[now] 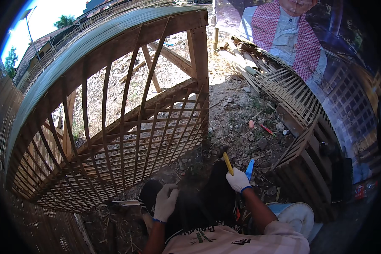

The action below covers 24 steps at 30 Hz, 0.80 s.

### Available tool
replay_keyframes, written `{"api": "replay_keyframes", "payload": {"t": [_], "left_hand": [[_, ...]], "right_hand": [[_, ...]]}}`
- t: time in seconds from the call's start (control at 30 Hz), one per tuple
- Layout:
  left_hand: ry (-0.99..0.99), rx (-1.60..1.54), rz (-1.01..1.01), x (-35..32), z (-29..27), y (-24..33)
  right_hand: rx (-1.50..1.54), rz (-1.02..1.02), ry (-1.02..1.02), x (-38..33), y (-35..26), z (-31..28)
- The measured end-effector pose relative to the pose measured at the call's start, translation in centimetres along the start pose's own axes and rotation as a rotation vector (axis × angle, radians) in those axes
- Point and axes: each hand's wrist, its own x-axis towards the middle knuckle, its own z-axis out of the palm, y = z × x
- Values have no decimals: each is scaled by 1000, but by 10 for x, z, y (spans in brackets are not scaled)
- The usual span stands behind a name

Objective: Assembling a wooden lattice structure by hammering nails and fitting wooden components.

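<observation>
I see my left hand [166,202], in a white glove with a blue cuff, low in the middle of the view. Its fingers are loosely curled and turned down over my dark-clad knee; I cannot tell whether anything sits inside them. Just left of it, a pale flat strip [125,202] lies at the near foot of the bamboo lattice frame [127,127].

My right hand [238,180], gloved the same way, is closed around a yellow-handled tool [227,163], whose handle rises from the fist and leans to the left. The tool's dark head [222,150] is at the top, near the lower right corner of the frame. A blue tool handle [249,169] sticks up just right of that hand.

The frame fills the left half of the view, its slats curving over a wooden support, with stony ground [241,122] beyond it. To the right a woven bamboo panel [292,97] leans, and a red-handled tool [266,129] lies on the ground well beyond my hands. A white bucket [298,216] stands near my right elbow.
</observation>
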Motion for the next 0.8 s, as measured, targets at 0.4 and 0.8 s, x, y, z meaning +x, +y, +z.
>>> {"api": "replay_keyframes", "payload": {"t": [0.4,0.8], "left_hand": [[12,-41,-46,-2,-1,-16],[105,-119,-50,-6,-3,-14]], "right_hand": [[-10,10,-7,-1,-4,0],[-3,5,-4,-1,-9,3]]}}
